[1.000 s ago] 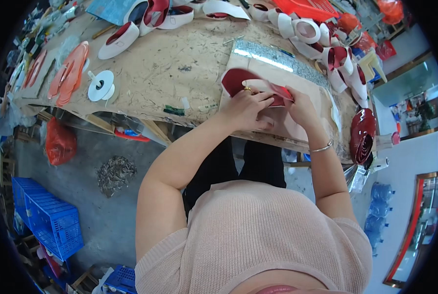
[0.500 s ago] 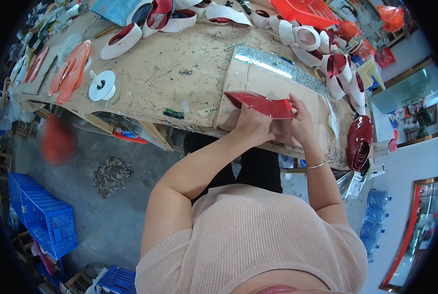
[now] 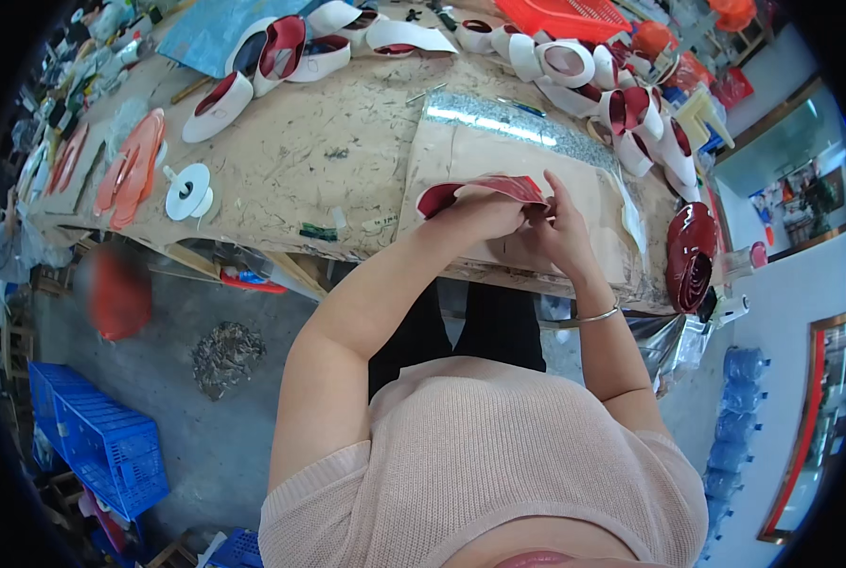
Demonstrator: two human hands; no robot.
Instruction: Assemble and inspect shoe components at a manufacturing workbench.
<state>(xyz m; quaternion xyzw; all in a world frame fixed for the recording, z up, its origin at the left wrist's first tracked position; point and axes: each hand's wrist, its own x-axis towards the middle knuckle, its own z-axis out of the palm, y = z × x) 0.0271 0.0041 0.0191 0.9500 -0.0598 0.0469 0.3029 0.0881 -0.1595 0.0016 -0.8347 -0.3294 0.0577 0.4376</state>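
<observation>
A glossy dark red shoe upper (image 3: 499,186) is held above the board at the near edge of the workbench. My left hand (image 3: 487,218) is closed around its near side, with most of the fingers hidden from view. At the upper's right end, my right hand (image 3: 560,232) has its thumb and some fingers bent in against the edge, while one finger points up and away. The fingertips of both hands are close together there. A pale board (image 3: 584,185) lies beneath, with a shiny speckled strip (image 3: 508,125) along its far side.
White shoe uppers with red linings (image 3: 220,106) line the far side of the bench (image 3: 281,156). Orange-red cut pieces (image 3: 132,170) and a white spool (image 3: 188,192) sit left. A finished dark red shoe (image 3: 692,256) stands right. Blue crates (image 3: 111,445) are on the floor.
The shoe upper has been tilted, so less of its broad red face shows. My right hand has come in closer to my left at the upper's right end. The whole view has shifted slightly.
</observation>
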